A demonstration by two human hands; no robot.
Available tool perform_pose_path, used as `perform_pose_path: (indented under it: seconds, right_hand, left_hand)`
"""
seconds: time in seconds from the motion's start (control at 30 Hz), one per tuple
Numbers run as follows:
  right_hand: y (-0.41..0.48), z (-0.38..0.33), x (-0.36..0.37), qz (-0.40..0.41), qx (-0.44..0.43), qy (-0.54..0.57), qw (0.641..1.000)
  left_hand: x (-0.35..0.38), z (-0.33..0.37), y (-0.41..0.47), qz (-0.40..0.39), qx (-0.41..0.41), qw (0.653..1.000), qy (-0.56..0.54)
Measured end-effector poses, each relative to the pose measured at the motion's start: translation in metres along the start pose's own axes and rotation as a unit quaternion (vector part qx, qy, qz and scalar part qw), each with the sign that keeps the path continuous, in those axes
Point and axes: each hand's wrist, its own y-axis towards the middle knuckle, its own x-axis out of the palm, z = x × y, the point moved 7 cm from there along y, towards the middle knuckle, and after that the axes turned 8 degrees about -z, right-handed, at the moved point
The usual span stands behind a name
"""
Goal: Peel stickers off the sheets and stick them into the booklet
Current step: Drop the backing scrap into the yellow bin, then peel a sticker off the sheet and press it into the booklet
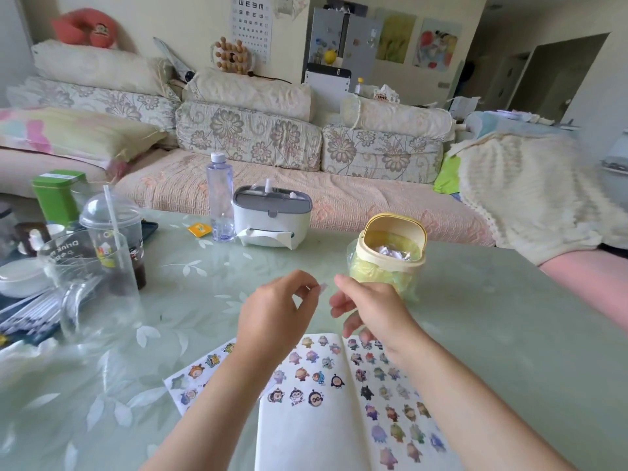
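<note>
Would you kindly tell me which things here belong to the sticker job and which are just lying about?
Job: sticker in the left hand, sheet, booklet.
Lying about: bottle, tissue box, cup, jug, tin.

A home living room: a floral sofa (265, 144) at 12 o'clock, a fridge (339, 45) with magnets behind.

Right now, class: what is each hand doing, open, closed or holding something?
Left hand: pinches a small sticker.
Right hand: open, fingers loosely curled, holding nothing.
</note>
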Motion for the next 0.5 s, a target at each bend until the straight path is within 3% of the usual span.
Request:
perform_pose_path:
  seconds: [0.23,0.5]
  right_hand:
    - [-0.006,0.024,0.005,-0.066,0.093,0.083,0.990]
    - [-0.007,0.033,0.001,-0.097,0.073,0.017,0.992]
  left_hand:
    - [-0.001,0.027,-0.022,0.056,0.195,0.969,0.144]
    - [0.002,0.023,-0.030,0.016,0.228,0.961,0.154]
